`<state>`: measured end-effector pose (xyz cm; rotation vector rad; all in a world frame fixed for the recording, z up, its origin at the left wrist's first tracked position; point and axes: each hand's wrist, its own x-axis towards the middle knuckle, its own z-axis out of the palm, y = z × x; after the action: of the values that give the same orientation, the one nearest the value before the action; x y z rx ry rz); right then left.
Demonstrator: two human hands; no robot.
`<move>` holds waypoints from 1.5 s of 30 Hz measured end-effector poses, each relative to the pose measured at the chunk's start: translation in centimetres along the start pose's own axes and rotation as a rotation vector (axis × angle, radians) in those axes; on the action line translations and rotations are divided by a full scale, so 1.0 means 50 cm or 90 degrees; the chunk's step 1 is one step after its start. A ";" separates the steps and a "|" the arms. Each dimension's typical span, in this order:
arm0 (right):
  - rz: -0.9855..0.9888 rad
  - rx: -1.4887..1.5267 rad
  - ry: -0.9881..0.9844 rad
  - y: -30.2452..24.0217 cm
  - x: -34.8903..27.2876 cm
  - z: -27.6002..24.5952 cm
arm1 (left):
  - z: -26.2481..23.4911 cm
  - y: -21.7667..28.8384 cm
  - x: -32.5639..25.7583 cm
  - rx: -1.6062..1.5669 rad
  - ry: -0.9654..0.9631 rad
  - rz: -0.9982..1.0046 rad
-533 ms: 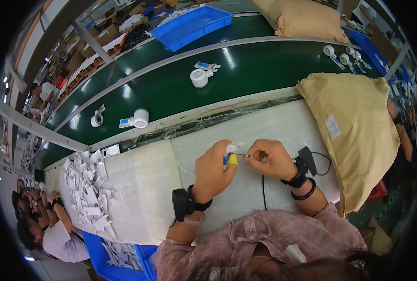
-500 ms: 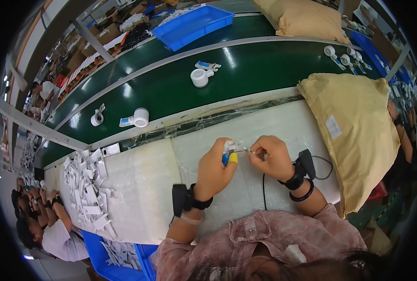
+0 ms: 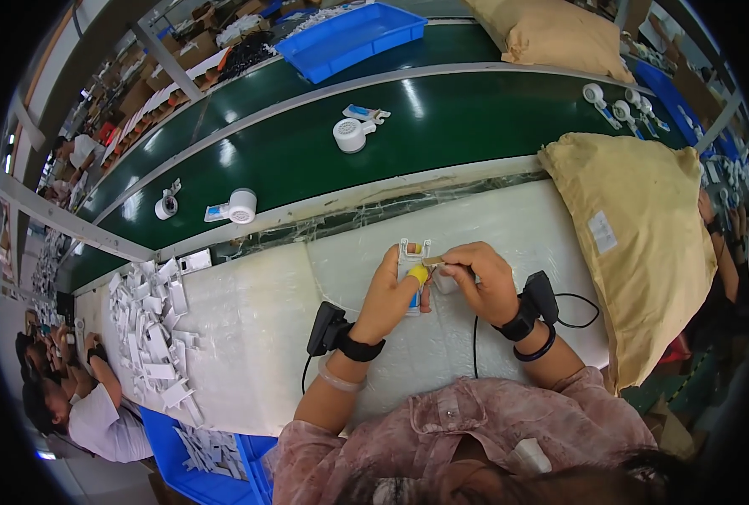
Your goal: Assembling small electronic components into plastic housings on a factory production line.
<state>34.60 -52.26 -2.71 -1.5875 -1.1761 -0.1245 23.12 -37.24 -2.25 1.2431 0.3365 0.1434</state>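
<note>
White part between both hands

One view only here, from the head, looking steeply down and forward over the person's own chest. The fisheye bends every straight edge: the white table curves across the middle, the green conveyor belt arcs above it, and black corners ring the picture. Close in, dead centre, sit the left hand and the right hand, forearms rising from the lower edge. Farther off, toward the top, a blue tray lies beyond the belt. At the far left rim a seated co-worker shows small and stretched. A tan sack fills the right side.
</note>
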 end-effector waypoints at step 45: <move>-0.123 -0.063 0.048 0.012 0.000 0.007 | 0.034 -0.020 -0.019 0.151 0.005 0.138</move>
<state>34.86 -51.93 -3.28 -1.5376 -1.2789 -0.3700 22.68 -39.36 -2.57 1.5138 0.2289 0.3001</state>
